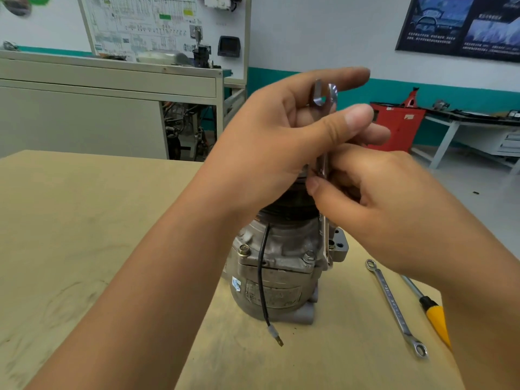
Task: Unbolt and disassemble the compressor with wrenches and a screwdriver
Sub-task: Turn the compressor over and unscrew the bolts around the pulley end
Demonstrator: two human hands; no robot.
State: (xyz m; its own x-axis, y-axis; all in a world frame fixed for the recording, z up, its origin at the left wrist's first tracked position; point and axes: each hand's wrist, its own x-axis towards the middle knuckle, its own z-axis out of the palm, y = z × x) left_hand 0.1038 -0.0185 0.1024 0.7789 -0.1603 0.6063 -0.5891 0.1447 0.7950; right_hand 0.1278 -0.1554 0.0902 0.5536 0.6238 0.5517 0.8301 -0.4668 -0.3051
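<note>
Pinching the wrench (325, 235) top with left hand (270, 142), right hand (380, 198) gripping lower: seat it snugly on the compressor (278, 257).

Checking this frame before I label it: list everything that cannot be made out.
Head view throughout.
Top of the compressor: hidden behind the left hand and right hand.
Lower end of the open-end wrench: blurred; what it sits on cannot be told.
Tip and handle end of the screwdriver: covered by the right forearm.
The label on the compressor: print too small to read.
</note>
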